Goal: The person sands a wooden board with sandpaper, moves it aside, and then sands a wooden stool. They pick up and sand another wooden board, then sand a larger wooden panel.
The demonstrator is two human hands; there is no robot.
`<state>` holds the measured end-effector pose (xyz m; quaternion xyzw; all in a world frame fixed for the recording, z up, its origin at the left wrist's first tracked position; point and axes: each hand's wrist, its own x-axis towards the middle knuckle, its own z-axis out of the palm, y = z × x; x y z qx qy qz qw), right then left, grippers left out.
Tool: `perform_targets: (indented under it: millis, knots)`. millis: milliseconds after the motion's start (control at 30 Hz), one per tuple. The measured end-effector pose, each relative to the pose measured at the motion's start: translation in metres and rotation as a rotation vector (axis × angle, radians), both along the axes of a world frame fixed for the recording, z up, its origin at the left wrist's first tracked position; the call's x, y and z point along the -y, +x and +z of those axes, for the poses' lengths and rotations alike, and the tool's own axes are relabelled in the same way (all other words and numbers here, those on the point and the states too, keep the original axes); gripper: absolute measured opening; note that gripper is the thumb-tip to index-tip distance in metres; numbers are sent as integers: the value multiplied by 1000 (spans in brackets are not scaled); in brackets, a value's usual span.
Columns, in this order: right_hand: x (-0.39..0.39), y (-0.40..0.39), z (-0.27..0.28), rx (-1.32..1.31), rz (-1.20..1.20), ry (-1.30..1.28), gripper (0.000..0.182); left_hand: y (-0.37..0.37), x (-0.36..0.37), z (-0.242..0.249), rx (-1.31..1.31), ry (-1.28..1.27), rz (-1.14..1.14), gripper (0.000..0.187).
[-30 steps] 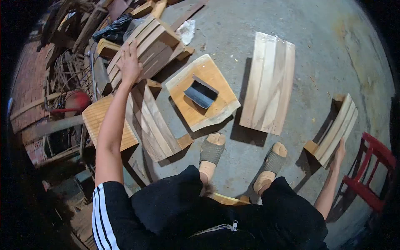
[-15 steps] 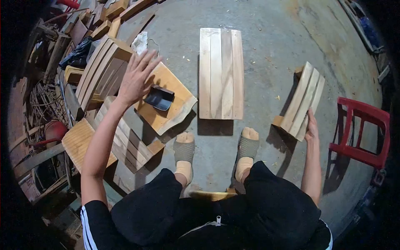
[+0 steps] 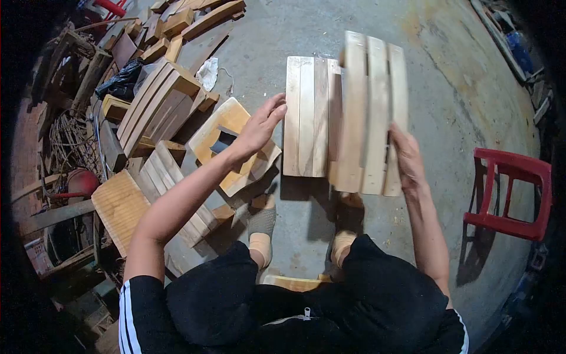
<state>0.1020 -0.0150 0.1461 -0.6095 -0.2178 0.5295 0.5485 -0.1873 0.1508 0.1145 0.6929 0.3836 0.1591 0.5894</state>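
Observation:
My right hand point(image 3: 408, 158) is closed on the right edge of a curved slatted wooden piece point(image 3: 374, 118), raised above the floor. That piece overlaps the right side of a second slatted piece point(image 3: 306, 118), which lies on the concrete in front of my feet. My left hand point(image 3: 262, 127) is in the air at the left edge of the second piece, fingers a little bent and apart, with nothing in it. Below and left of it, a yellowish wooden block point(image 3: 206, 131) has a dark curved object point(image 3: 223, 140) on top, partly hidden by my left hand and wrist.
More slatted pieces point(image 3: 156, 100) and a yellowish board point(image 3: 121, 203) are at my left. Wood offcuts point(image 3: 177, 23) and a white cloth point(image 3: 207, 74) are at the upper left. A red plastic stool point(image 3: 510, 218) stands at the right.
My right hand has lifted the slatted piece and brought it left, beside and over the middle one. My left hand has moved right, from above the yellowish block to the middle piece's edge.

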Motion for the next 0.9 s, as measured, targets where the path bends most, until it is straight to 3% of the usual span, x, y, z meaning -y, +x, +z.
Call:
perform_targets:
  millis: [33, 100, 233, 300, 333, 433, 567, 633, 700, 767, 800, 833, 900]
  knots:
    - [-13, -13, 2, -5, 37, 5, 38, 4, 2, -2, 3, 2, 7, 59]
    - [-35, -32, -7, -105, 64, -21, 34, 9, 5, -11, 14, -238, 233, 61]
    - [-60, -62, -17, -146, 92, 15, 32, 21, 6, -36, 63, -452, 355, 59]
    - [-63, -71, -14, -180, 120, 44, 31, 21, -3, -86, 91, -431, 253, 52]
    - [-61, -70, -15, -159, 155, 18, 31, 31, 4, -83, 218, -600, 347, 45]
    - [-57, -74, -14, -101, 200, -29, 33, 38, 10, -82, 224, -702, 401, 42]
    - [-54, -70, -15, -49, 182, -47, 39, 45, 9, -95, 342, -915, 307, 44]
    - [-57, -70, -20, 102, 199, -52, 41, 50, 4, -93, 377, -1053, 312, 46]
    - [-56, -72, -10, 216, 211, -2, 46, 53, 8, -96, 372, -928, 370, 48]
    - [-55, -73, -4, 333, 221, 34, 53, 54, 7, -105, 475, -1016, 482, 44]
    - [-55, -73, -3, 455, 222, 131, 60, 54, 4, -110, 639, -1013, 441, 46]
    - [-56, -74, 0, 576, 222, 226, 68, 54, -1, -117, 634, -1016, 438, 46]
    - [-60, -74, 7, 600, 255, 177, 70, 49, -16, -119, 821, -956, 341, 53]
